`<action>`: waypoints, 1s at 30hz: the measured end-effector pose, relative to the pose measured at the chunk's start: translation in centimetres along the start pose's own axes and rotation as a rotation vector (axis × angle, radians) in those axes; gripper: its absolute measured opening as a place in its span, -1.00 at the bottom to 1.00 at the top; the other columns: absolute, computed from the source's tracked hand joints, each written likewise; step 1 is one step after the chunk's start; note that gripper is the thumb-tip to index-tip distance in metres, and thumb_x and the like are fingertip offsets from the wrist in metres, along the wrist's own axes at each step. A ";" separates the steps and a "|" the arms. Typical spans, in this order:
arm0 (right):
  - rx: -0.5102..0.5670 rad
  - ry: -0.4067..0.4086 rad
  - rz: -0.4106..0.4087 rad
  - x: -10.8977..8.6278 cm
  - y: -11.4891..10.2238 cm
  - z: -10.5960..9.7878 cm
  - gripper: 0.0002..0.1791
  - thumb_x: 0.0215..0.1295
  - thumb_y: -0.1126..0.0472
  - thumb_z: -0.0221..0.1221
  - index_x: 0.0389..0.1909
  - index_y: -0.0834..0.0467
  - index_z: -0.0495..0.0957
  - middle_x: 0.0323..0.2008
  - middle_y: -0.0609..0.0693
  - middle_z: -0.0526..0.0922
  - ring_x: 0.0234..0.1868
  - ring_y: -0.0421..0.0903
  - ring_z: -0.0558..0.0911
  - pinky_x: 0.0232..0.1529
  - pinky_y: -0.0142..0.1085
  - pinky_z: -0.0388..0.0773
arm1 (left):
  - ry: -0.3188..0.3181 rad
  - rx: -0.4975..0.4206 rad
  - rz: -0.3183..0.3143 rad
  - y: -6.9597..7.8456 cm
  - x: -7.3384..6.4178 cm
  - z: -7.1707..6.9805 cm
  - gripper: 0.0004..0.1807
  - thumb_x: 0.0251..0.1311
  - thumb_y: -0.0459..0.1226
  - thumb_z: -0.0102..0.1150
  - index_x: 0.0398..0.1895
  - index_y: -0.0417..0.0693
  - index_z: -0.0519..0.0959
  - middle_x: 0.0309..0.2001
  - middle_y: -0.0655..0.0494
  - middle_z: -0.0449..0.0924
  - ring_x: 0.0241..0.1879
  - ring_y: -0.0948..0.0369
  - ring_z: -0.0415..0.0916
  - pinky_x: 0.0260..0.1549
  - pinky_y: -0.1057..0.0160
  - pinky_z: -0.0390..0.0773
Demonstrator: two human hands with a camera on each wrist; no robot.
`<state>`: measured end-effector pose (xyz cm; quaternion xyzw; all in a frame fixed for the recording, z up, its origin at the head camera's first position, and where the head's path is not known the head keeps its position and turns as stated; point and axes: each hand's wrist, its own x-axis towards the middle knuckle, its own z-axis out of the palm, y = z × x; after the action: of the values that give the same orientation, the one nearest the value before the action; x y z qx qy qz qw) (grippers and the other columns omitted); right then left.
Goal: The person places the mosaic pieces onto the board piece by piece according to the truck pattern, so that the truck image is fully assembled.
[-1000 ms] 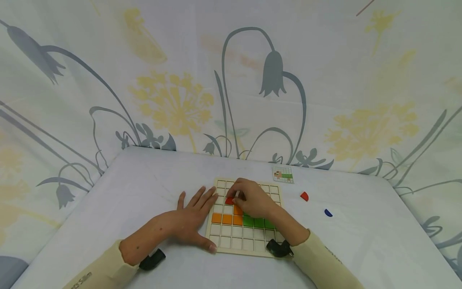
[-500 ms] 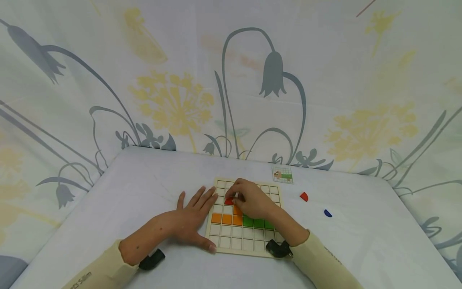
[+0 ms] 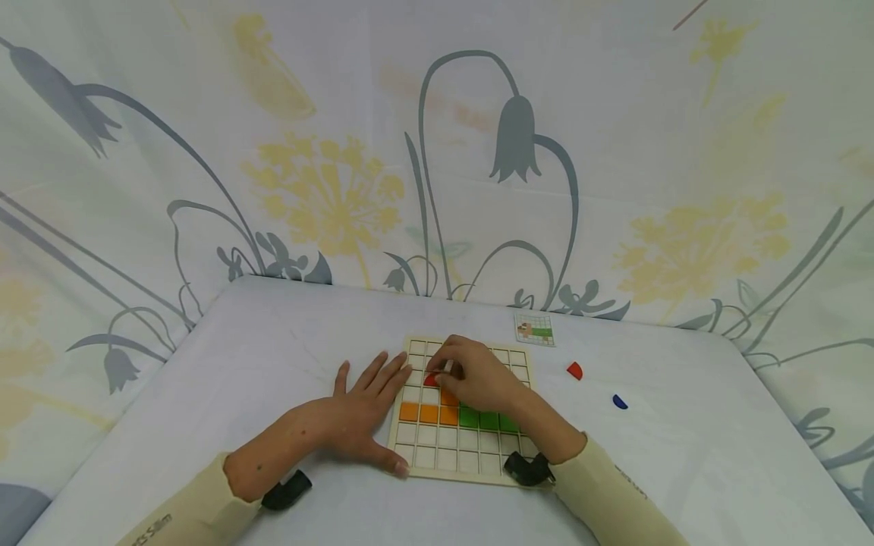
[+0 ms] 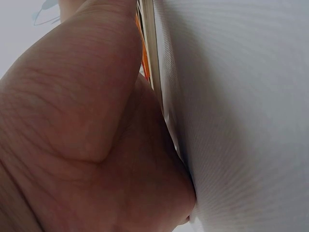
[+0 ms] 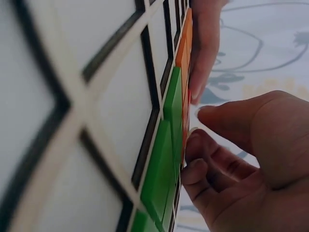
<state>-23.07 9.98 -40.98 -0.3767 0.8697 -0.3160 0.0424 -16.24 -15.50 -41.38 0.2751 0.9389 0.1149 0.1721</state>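
Observation:
My left hand [image 3: 362, 421] lies flat with fingers spread at the left side of a wooden grid board [image 3: 467, 480], fingertips and thumb touching its edge. My right hand [image 3: 481, 377] is over the board's upper left part, fingers bent. Its thumb and fingertips hold a small red piece [image 3: 431, 380], partly hidden, low at the grid. Orange square tiles [image 3: 429, 414] lie in a row, with another orange one under the right hand. Green tiles [image 3: 489, 420] continue to the right, partly covered by the right wrist. In the right wrist view, green tiles [image 5: 157, 169] sit close to the fingers.
A small picture card [image 3: 535, 331] with a grid pattern lies behind the board. To the right are a loose red quarter-round piece [image 3: 575, 371] and a blue half-round piece [image 3: 620, 402]. A flower-printed cloth [image 3: 451, 167] hangs behind the white table [image 3: 328, 318].
The red piece at the right fingertips has shifted very slightly left. The left hand, the board and the loose pieces stay where they were.

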 end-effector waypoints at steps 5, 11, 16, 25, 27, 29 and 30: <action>-0.003 0.040 0.057 -0.4 0.7 -1.3 -0.88 0.46 0.33 0.29 -0.08 0.15 0.75 -0.12 -0.05 0.65 -0.38 -0.20 0.53 -0.26 -0.32 0.58 | 0.005 -0.003 0.004 0.0 0.1 0.1 0.52 -0.03 0.57 0.30 0.77 -0.01 -0.23 0.76 0.08 -0.49 0.71 -0.06 -0.59 0.44 -0.56 -0.44; -0.032 0.057 0.138 -1.8 2.3 -4.2 -0.88 0.48 0.31 0.27 -0.09 0.21 0.75 -0.14 -0.01 0.70 -0.32 -0.16 0.60 -0.08 0.01 0.65 | 0.000 -0.009 0.002 0.0 0.1 0.1 0.53 -0.03 0.56 0.33 0.77 -0.01 -0.25 0.75 0.08 -0.52 0.71 -0.05 -0.60 0.44 -0.55 -0.46; -0.126 0.079 0.283 -3.3 3.9 -7.0 -0.87 0.45 0.27 0.30 -0.11 0.23 0.75 -0.19 0.04 0.74 -0.25 -0.05 0.66 -0.19 -0.05 0.65 | -0.003 -0.009 -0.003 0.0 0.0 0.0 0.53 -0.03 0.55 0.34 0.77 -0.02 -0.25 0.75 0.07 -0.52 0.71 -0.06 -0.60 0.43 -0.55 -0.47; -0.248 0.032 0.684 -6.3 5.8 -11.3 -0.66 0.32 0.14 0.37 -0.08 0.35 0.67 -0.22 0.21 0.72 -0.32 0.08 0.64 -0.26 -0.03 0.63 | -0.006 -0.004 -0.001 -0.1 0.0 0.1 0.54 -0.04 0.57 0.32 0.77 -0.01 -0.26 0.75 0.08 -0.52 0.71 -0.05 -0.60 0.44 -0.54 -0.46; -0.264 0.018 0.740 -6.7 6.2 -11.8 -0.63 0.28 0.13 0.40 -0.11 0.36 0.66 -0.24 0.21 0.71 -0.25 0.11 0.62 -0.20 0.00 0.63 | -0.006 -0.002 -0.002 -0.1 0.0 0.1 0.54 -0.04 0.57 0.32 0.77 0.00 -0.26 0.75 0.08 -0.52 0.71 -0.05 -0.60 0.44 -0.54 -0.46; -0.267 0.004 0.774 -7.1 6.5 -12.1 -0.62 0.27 0.12 0.41 -0.11 0.36 0.65 -0.25 0.20 0.70 -0.22 0.13 0.62 -0.18 0.00 0.63 | -0.005 0.000 -0.003 -0.1 0.0 0.1 0.54 -0.04 0.56 0.32 0.77 0.00 -0.26 0.75 0.08 -0.52 0.71 -0.05 -0.60 0.44 -0.54 -0.46; -0.269 -0.003 0.781 -7.2 6.7 -12.2 -0.61 0.26 0.11 0.42 -0.12 0.37 0.65 -0.26 0.20 0.69 -0.23 0.14 0.62 -0.19 -0.01 0.64 | -0.005 0.000 -0.003 -0.1 0.0 0.1 0.54 -0.04 0.56 0.32 0.77 0.00 -0.26 0.75 0.08 -0.52 0.71 -0.05 -0.60 0.44 -0.54 -0.46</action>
<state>-25.96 24.65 -36.37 -0.0211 0.9807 -0.1593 0.1109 -16.25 -15.53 -41.52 0.2739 0.9389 0.1139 0.1747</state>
